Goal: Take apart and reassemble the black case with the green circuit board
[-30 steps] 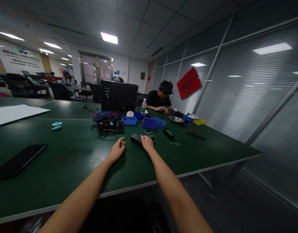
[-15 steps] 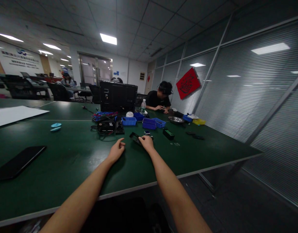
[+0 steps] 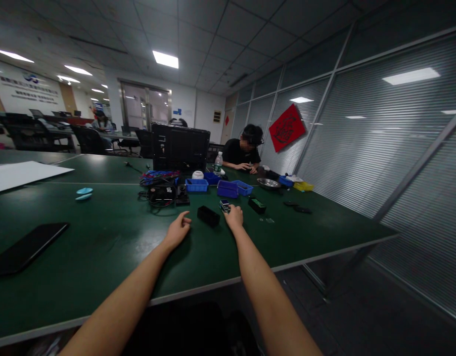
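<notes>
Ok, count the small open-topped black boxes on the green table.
2. The nearer box sits between the left hand and right hand; the farther box, holding a green board, is right of the right hand. Others may be hidden.

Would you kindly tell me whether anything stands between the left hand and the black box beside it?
Nothing visible does: only a narrow strip of green tabletop lies between the left hand and the black box. The right hand is on the box's other side, at the small electronic module.
</notes>
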Motion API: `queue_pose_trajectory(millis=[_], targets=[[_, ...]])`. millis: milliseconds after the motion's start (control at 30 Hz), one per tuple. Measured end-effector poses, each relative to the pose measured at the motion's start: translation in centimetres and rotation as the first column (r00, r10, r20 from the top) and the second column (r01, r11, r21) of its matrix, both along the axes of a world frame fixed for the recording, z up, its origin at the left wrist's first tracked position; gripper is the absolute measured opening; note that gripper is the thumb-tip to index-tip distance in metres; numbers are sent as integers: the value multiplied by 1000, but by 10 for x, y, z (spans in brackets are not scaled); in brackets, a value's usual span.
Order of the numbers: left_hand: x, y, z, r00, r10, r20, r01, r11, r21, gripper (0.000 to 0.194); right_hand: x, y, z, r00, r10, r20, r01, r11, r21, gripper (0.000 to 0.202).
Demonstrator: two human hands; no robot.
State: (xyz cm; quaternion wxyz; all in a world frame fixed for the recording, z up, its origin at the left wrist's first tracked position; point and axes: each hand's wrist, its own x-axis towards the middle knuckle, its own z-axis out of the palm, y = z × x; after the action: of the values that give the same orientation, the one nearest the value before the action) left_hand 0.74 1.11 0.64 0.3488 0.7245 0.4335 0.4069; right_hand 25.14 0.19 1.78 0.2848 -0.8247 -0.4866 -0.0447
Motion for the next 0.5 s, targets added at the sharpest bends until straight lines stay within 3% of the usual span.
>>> queue_pose_trajectory(millis=[200,333,500], targets=[[-1,3,-3,1000,-5,8,5,1000,4,53,11,6,3,971,-27,-238,22,999,-25,37],[-1,3,-4,1000,-7,15,7,1000,-2,53,15,1,8,975,-111,-192,104,994,-45,45],[-1,3,-4,1000,-10,7,10,1000,0,54,11,-2,7,984,-126,-123,118,990,-71,48]])
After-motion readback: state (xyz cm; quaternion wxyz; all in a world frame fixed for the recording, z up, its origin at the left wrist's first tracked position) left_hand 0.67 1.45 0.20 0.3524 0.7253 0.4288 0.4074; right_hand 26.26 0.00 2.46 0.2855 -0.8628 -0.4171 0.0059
